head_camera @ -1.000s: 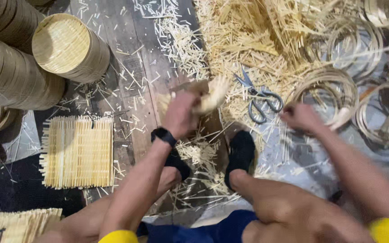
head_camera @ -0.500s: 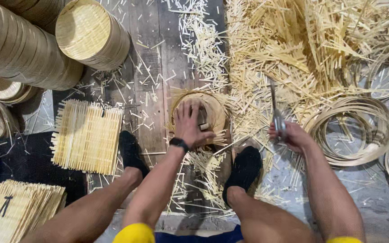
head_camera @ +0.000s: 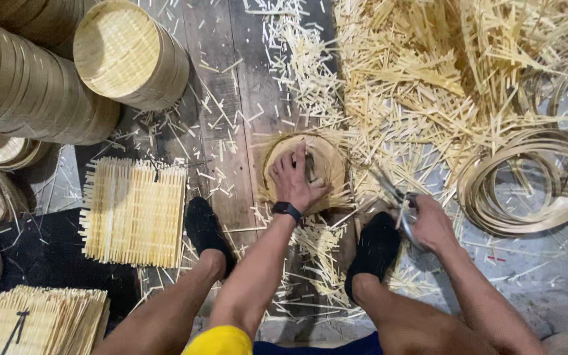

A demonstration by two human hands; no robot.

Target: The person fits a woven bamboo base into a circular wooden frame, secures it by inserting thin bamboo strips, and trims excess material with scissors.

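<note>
My left hand (head_camera: 295, 179), with a black watch on the wrist, presses flat on a round bamboo basket piece (head_camera: 327, 161) lying on the dark wooden floor. My right hand (head_camera: 428, 222) grips a pair of scissors (head_camera: 389, 190), blades pointing up and left toward the round piece. Both feet in black socks rest on either side of my left arm, the left foot (head_camera: 206, 230) and the right foot (head_camera: 376, 253).
Stacked round bamboo baskets (head_camera: 126, 56) lie at top left. Flat woven slat mats (head_camera: 133, 212) sit to the left, another stack (head_camera: 41, 319) at bottom left. Loose bamboo strips (head_camera: 428, 66) and coiled bamboo hoops (head_camera: 527, 181) cover the right side.
My left hand put the round piece down and now presses on it. My right hand picked up the scissors and brought them down near my right foot.
</note>
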